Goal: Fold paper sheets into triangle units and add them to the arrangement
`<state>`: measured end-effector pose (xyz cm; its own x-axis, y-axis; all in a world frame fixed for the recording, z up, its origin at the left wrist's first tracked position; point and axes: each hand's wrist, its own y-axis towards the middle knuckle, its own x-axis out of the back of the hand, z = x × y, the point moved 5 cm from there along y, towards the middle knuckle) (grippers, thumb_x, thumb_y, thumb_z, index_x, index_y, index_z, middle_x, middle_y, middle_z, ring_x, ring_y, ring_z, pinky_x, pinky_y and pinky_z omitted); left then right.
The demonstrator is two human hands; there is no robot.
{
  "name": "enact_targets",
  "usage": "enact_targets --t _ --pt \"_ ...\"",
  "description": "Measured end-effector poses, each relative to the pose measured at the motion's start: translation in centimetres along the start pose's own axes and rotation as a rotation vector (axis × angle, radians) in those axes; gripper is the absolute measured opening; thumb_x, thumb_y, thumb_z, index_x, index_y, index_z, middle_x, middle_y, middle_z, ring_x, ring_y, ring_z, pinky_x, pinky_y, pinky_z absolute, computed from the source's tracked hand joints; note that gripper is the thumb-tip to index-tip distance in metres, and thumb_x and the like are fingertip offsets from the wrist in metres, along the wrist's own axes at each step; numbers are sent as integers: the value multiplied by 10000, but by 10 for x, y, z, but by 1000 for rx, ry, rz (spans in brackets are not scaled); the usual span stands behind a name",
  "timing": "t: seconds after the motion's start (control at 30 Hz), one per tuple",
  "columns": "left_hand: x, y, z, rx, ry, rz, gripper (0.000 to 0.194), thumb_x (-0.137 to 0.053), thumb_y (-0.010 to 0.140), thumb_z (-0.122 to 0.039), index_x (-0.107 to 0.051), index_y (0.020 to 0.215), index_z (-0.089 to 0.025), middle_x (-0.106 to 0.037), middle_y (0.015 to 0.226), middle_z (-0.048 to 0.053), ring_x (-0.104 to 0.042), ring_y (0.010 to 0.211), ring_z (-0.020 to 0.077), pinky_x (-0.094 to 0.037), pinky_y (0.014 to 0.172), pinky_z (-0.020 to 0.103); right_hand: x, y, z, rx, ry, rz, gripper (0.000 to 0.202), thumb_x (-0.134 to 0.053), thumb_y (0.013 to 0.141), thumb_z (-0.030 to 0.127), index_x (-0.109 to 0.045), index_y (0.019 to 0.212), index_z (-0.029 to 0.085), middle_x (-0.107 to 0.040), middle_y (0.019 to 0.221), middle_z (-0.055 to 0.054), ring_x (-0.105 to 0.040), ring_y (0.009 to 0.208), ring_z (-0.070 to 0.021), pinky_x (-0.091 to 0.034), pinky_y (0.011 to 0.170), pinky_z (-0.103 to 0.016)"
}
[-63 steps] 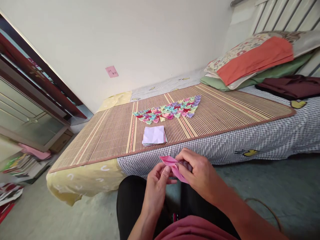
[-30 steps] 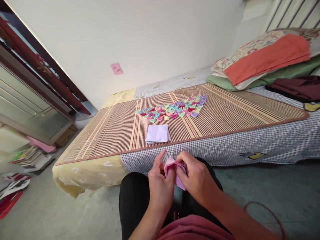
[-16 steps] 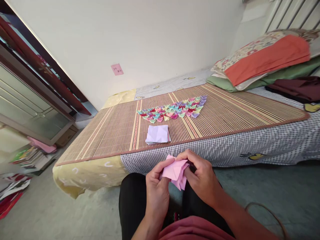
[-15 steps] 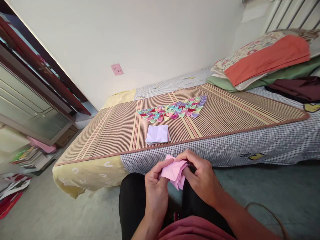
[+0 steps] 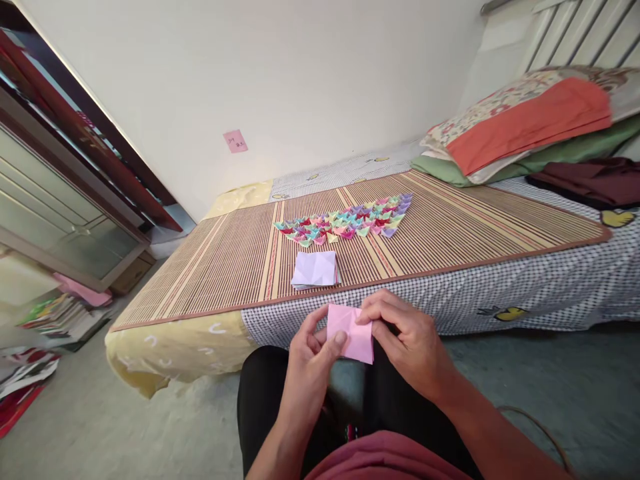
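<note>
Between my hands, above my lap, is a square of folded pink origami paper (image 5: 356, 341) with crease lines across it. My left hand (image 5: 315, 360) pinches its left side, thumb lying on the front face. At the upper right corner, my right hand (image 5: 400, 333) grips the paper between thumb and fingers. Beyond them, on the mat's near edge, sits a stack of creased paper squares (image 5: 314, 268) with a pale lilac sheet on top. Farther back stand rows of small folded paper pieces (image 5: 345, 220) in many colours.
The bed (image 5: 200, 350) carries a striped bamboo mat (image 5: 220, 260) over checked and yellow cloth. Pillows (image 5: 530, 127) and dark folded cloth (image 5: 590, 181) lie at the right. A pink note (image 5: 235, 141) is on the wall. Stacked books (image 5: 60, 317) rest at the left.
The pink paper has gone from a partly opened, bulging shape to a flattened square facing me. My left thumb has moved onto its front; my right hand has shifted to the upper right corner.
</note>
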<state>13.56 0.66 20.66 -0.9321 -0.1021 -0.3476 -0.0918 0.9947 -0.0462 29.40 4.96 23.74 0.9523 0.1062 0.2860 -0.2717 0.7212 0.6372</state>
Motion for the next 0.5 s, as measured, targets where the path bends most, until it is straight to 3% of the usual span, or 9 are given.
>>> enact_targets --t 0.1,0.23,0.37,0.5 --pt "1 9 6 49 -35 -25 360 -897 758 -387 -783 967 -116 -766 738 54 -709 665 190 -543 640 270 -5 1 3 7 37 68 282 -480 956 49 -703 899 211 -689 947 -42 -686 910 -169 -523 814 -283" --pt "9 11 7 -45 -22 -120 242 -853 822 -371 -789 894 -149 -716 682 3 -609 568 118 -485 582 223 -2 2 -9 -261 118 10 216 -544 1014 250 -692 1166 212 -751 1007 -52 -715 897 -193 -544 813 -316" --pt "9 8 3 -138 76 -161 219 -812 870 -371 -787 829 -157 -656 662 -21 -528 563 90 -434 566 200 -10 3 -10 -379 162 98 170 -655 947 344 -717 913 190 -728 813 -25 -665 742 -183 -513 689 -285" --pt "-2 5 -4 -153 106 -134 256 -796 875 -416 -813 884 -161 -673 673 -6 -548 597 111 -455 582 208 -10 6 -6 -367 153 42 229 -608 964 337 -682 809 186 -637 696 2 -569 640 -152 -435 574 -256"
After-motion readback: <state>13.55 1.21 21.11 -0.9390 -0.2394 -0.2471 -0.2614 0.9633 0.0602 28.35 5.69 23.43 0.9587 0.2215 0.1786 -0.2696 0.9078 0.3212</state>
